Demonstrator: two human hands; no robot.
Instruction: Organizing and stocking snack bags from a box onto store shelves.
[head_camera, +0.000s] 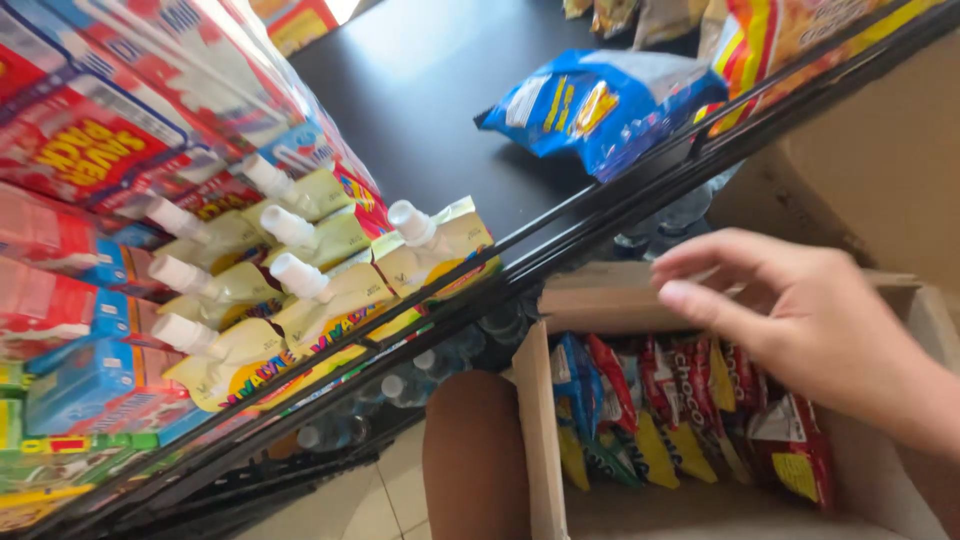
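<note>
My right hand (800, 320) holds nothing: the fingers (700, 258) are spread and slightly curled, hovering just over the open cardboard box (540, 430) at about four o'clock in my view, with the thumb pointing toward nine o'clock. My left hand is out of sight. Below my palm, standing on edge in a tight row inside the box, are the snack packets (690, 400), red and blue with yellow lower corners; they are near my fingertips but I am not touching them yet. I judge the risk to be this: the packets are packed close, so pinching one could drag its neighbours up with it, and the box flap at nine o'clock of my hand could catch my thumb. The dark shelf rail (600, 225) runs diagonally from seven o'clock to one o'clock, just beside my knuckles, and a quick lift might knock against it. On the black shelf (440, 110) above the rail, a blue crinkled bag (600, 105) with a yellow patch lies alone at twelve o'clock. At nine o'clock, pale yellow spouted pouches (330, 290) with white caps lean in rows, and behind them red and blue cartons (90, 150) are stacked.
</note>
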